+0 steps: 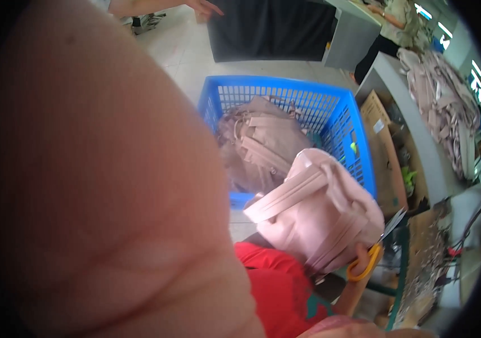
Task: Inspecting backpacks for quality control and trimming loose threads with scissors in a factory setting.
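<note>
A large bare arm, very close and blurred, fills the left side of the view; it seems to be my left arm, and my left hand is not seen. At the lower right my right hand [358, 265] is closed on a pair of scissors [372, 257] with yellow handles, blades pointing up and away. Against that hand rests a pale pink bag [331, 217] with broad straps, leaning over the near right corner of a blue plastic basket [364, 152]. Inside the basket lie more pinkish-beige bags [271, 138].
Beyond the basket stands a table with a dark cloth [271, 31]. Another person's hand [204, 8] reaches in at the top; a further person [395, 28] stands at far right. A bench holds heaped pink bags [443, 101], with a cardboard box [384, 152] beneath.
</note>
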`<state>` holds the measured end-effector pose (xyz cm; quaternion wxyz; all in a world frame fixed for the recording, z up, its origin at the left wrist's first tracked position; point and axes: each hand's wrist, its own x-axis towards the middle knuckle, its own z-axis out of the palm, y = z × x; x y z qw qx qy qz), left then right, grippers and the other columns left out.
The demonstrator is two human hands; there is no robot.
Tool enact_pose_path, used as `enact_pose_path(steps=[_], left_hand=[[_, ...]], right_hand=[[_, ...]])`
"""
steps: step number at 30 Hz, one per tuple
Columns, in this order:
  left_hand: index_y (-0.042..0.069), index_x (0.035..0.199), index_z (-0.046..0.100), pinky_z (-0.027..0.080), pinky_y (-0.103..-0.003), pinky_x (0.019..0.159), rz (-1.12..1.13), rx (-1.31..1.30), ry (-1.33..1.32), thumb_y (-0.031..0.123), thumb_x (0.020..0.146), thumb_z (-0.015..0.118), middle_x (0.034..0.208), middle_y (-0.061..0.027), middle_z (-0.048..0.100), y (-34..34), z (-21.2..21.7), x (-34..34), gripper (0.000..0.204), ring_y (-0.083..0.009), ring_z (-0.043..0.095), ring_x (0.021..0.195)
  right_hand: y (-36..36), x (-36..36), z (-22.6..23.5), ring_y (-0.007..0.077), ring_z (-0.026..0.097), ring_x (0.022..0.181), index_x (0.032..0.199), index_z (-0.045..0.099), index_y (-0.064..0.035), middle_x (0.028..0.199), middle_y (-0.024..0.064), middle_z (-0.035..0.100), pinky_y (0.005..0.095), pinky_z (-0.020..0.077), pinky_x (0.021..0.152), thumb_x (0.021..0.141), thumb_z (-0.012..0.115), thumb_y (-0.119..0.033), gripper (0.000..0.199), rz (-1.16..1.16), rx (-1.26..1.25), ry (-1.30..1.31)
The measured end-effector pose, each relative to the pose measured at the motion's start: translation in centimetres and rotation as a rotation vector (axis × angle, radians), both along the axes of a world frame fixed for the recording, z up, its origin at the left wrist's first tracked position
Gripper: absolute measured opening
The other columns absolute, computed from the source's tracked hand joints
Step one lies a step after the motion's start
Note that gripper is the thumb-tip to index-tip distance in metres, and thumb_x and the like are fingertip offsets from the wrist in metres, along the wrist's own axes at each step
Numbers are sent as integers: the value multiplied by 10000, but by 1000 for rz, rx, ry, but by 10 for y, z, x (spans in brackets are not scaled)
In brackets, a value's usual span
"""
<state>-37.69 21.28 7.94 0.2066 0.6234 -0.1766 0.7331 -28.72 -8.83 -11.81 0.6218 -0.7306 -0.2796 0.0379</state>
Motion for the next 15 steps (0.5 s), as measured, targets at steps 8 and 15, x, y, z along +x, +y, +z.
enact_pose_path(steps=[8,15], left_hand=[[39,1187,396,343,-308,788,-250,-69,-128,179,783,483,961,-96,601,-39,-9,29,436,-158,559,861],[18,1110,505,456,-243,590,-134,-7,688,41,689,506,700,-121,611,-35,5,171,421,-117,573,646]], right_hand=[[17,-1,-9,116,519,774,951,535,17,838,37,563,229,390,709,644,620,-170,369,-15,181,207],[4,-9,-15,62,505,675,968,526,-2,786,11,557,165,374,605,674,585,-4,300,-25,313,424]])
